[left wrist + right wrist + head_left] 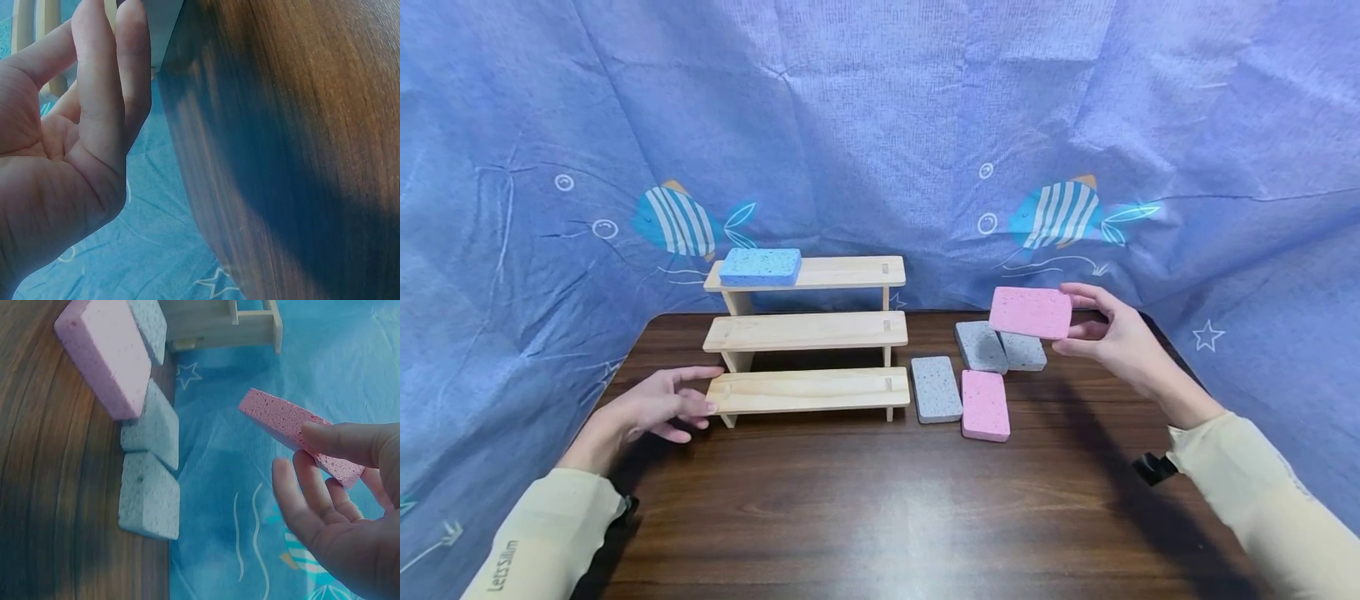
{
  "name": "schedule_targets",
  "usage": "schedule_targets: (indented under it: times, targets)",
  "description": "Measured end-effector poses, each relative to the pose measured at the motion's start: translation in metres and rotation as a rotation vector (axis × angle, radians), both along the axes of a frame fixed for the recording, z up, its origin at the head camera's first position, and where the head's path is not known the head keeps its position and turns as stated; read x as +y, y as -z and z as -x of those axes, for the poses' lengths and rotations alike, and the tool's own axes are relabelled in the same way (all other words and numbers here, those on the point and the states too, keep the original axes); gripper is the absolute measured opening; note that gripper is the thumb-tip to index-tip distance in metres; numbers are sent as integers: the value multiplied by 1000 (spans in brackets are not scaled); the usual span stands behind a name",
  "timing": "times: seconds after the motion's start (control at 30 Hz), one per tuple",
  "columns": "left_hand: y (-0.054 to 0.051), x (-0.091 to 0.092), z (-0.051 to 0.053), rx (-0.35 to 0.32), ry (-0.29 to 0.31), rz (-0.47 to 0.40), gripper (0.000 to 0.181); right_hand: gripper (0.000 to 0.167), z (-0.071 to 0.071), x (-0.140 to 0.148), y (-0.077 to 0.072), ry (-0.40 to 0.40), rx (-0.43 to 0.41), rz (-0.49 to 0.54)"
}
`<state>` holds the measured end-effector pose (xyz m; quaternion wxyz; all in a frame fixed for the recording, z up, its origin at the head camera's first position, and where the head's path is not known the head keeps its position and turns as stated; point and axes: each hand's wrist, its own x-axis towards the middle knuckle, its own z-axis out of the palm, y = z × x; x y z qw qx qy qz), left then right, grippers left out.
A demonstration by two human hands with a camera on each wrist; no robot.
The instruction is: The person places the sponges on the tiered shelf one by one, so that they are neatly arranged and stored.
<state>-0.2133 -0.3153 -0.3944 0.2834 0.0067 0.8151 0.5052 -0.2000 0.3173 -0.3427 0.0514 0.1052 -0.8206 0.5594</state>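
The right hand point(1105, 329) pinched a pink sponge point(1028, 312) by its right end, between thumb and fingers; the sponge was in the air, apart from the grey sponges point(936, 390). The left hand point(658, 404) was at the left end of the rack point(808, 390); whether it gripped, I could not tell.

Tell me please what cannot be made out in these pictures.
Head: far part of rear-right grey sponge, behind held pink sponge.
Left wrist: most of three-tier wooden shelf, cut by top edge, partly behind left hand.
Right wrist: topmost grey sponge, cut by top edge, partly behind another pink sponge.
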Motion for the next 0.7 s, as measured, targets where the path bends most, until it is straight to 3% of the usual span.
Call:
schedule_targets:
  times: [0.2, 0.7]
  targets:
    - [1, -1, 1, -1, -9, 6, 82, 81, 4, -14, -5, -53, -71, 89]
    - [-1, 1, 0, -4, -4, 14, 83, 80, 20, -58, -14, -181, -82, 151]
